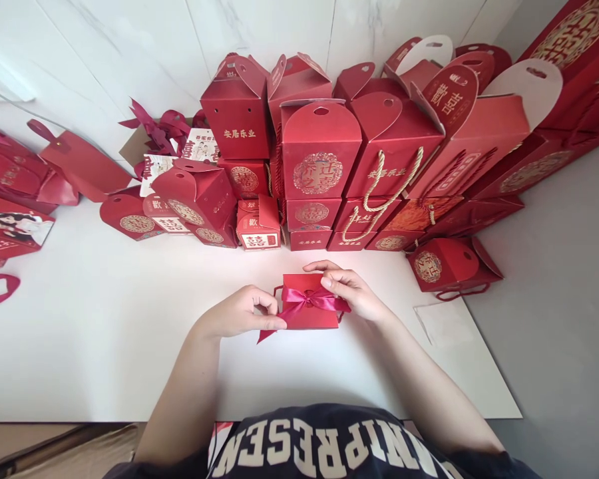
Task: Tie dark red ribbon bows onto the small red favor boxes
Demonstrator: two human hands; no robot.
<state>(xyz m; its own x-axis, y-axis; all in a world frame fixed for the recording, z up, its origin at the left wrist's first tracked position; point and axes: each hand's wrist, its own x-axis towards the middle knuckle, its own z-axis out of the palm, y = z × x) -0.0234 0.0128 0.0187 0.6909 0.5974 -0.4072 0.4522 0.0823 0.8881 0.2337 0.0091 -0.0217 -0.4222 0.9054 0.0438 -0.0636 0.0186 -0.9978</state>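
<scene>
A small red gift box [299, 320] rests on the white table in front of me, with a magenta ribbon [309, 299] tied in a bow across its top. Thumb and finger of my left hand [249, 311] pinch the ribbon's lower left tail at the box's left edge. At the right side of the box, my right hand [352, 286] has its thumb and index finger closed near the bow's right loop; whether ribbon is between them is too small to tell. Dark red cord shows at both sides of the box.
Stacked red gift boxes [321, 150] line the wall behind. A single red box [432, 266] lies at the right beside a clear flat sheet [442, 322]. Red bags [10, 166] stand at the far left. Loose ribbons [167, 130] fill an open box at the back.
</scene>
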